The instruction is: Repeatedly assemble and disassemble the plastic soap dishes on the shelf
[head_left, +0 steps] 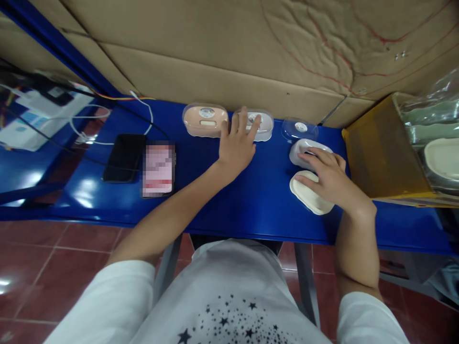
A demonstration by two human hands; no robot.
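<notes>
Left hand (238, 152), grip splayed, is overlapping a lidded white oval plastic box (266, 126); right hand (330, 177), grip unclear, an unlidded one (296, 157).

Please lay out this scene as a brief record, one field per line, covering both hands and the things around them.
Surface: blue table
Left hand: fingers spread over a white container; contact unclear
Right hand: over a second white container and a cream oval piece; grip unclear
Beside left hand: peach container
Beyond right hand: clear cover with round label
Left side: black phone, phone with blurred screen
Right side: cardboard box
</notes>
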